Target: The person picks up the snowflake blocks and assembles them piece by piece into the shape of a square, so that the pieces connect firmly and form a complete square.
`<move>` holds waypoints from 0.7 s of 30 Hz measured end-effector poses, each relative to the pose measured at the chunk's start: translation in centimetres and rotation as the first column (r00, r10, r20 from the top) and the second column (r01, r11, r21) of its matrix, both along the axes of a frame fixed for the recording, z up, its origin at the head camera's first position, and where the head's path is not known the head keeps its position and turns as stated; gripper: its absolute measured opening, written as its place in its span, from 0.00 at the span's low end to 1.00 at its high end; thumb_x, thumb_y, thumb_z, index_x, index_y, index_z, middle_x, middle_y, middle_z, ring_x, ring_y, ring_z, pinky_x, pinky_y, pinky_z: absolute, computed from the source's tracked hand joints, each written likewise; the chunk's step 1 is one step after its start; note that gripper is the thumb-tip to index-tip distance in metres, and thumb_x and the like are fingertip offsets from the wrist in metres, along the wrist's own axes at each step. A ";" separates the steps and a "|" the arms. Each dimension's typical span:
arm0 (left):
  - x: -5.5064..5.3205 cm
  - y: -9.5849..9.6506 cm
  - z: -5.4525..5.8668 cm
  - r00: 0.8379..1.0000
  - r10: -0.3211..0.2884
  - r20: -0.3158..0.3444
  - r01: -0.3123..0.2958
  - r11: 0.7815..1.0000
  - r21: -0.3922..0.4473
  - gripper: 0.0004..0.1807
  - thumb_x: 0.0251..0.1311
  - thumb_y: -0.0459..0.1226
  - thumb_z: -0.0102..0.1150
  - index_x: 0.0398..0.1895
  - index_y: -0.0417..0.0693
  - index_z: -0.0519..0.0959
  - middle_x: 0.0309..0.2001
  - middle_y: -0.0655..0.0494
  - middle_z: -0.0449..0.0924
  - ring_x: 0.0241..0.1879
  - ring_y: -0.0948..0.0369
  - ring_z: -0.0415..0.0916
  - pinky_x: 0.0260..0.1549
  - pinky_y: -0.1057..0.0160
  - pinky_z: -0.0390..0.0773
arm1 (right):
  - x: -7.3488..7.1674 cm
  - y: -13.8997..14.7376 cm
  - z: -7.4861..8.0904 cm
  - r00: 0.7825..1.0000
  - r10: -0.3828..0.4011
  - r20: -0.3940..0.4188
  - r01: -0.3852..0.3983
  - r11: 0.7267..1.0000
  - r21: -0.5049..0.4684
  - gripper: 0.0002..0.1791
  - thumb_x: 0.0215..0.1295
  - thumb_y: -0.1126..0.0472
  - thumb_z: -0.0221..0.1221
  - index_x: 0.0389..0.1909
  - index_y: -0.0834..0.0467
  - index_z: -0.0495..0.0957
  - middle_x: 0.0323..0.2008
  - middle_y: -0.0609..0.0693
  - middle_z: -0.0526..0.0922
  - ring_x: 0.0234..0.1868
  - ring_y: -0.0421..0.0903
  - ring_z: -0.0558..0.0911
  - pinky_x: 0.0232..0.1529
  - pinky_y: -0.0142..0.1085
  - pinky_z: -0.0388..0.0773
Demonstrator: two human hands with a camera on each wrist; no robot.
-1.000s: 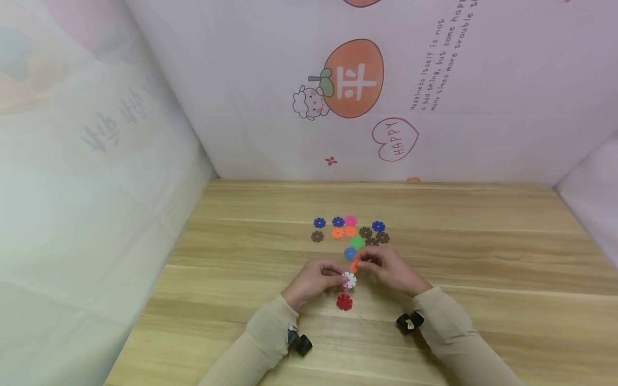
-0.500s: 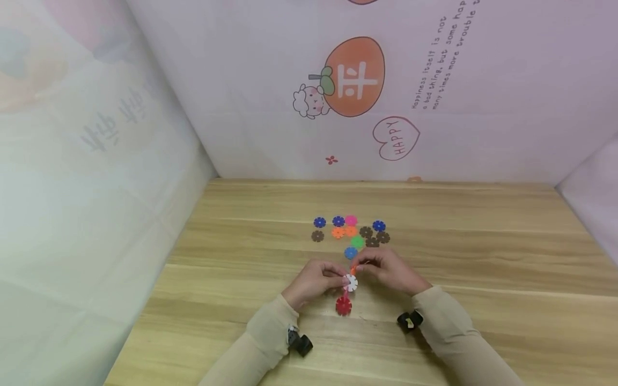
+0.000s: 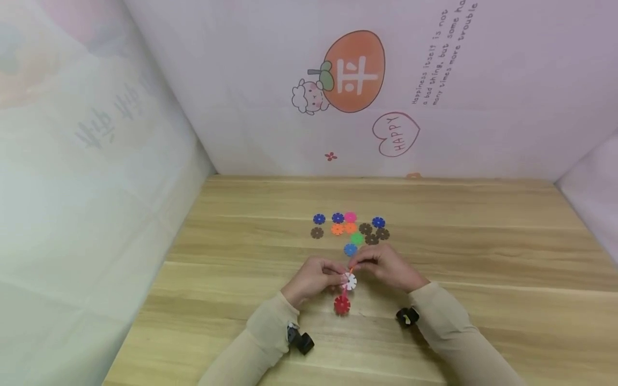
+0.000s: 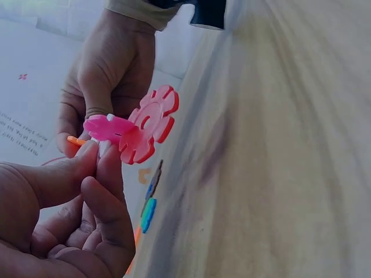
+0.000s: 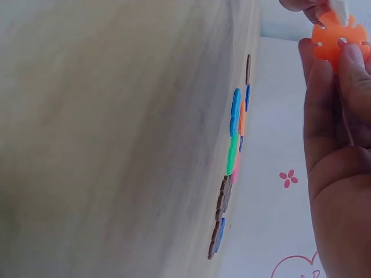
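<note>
My left hand [image 3: 311, 281] pinches a white notched snowflake disc [image 3: 351, 281] between thumb and fingers. A pink disc [image 4: 107, 127] slots into the joined pieces, and a red disc [image 3: 341, 305] is fixed to its other side, nearest to me. The right hand [image 3: 388, 268] holds an orange disc [image 5: 333, 39] by its edge. In the right wrist view the white disc's edge meets a notch of the orange one. Most of the white disc is hidden by fingers in the left wrist view.
Several loose discs lie flat beyond the hands: light blue [image 3: 350, 250], green [image 3: 357, 238], orange [image 3: 337, 229], pink [image 3: 350, 217], dark blue [image 3: 319, 219] and brown [image 3: 316, 233]. The wooden table [image 3: 232, 230] ends at a printed cloth wall [image 3: 270, 134].
The orange disc has turned from showing its face to nearly edge-on at the white disc's upper rim. The red disc has swung slightly left. Both hands stay almost in place.
</note>
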State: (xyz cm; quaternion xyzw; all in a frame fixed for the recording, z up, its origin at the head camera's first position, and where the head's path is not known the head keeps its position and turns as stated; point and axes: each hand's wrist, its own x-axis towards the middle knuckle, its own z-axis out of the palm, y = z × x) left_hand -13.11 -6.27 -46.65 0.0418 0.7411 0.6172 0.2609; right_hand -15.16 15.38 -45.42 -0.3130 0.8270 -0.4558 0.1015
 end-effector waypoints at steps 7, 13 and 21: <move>-0.1 -0.2 -0.4 1.000 -0.002 0.017 0.002 1.000 -0.007 0.08 0.57 0.30 0.66 0.40 0.37 0.85 0.33 0.49 0.87 0.28 0.62 0.82 0.32 0.64 0.84 | -0.1 -0.4 0.0 0.993 0.079 -0.091 -0.078 0.997 0.010 0.14 0.60 0.73 0.63 0.40 0.53 0.87 0.40 0.45 0.88 0.43 0.41 0.86 0.49 0.32 0.83; -0.2 -0.1 -0.5 1.000 -0.008 -0.004 0.008 1.000 -0.022 0.09 0.58 0.32 0.67 0.41 0.39 0.85 0.35 0.50 0.86 0.31 0.62 0.82 0.35 0.64 0.84 | 0.2 -0.5 0.5 0.992 0.059 -0.107 -0.055 0.998 0.040 0.13 0.62 0.72 0.62 0.42 0.53 0.87 0.43 0.46 0.87 0.48 0.44 0.85 0.53 0.35 0.82; -0.2 -0.2 -0.1 0.998 -0.055 0.022 0.055 0.998 0.007 0.12 0.59 0.33 0.67 0.45 0.39 0.83 0.38 0.50 0.85 0.35 0.61 0.83 0.39 0.63 0.84 | 0.5 -0.4 0.4 0.992 0.003 -0.124 0.008 0.996 0.085 0.15 0.61 0.68 0.64 0.47 0.51 0.86 0.45 0.44 0.85 0.48 0.43 0.83 0.50 0.33 0.82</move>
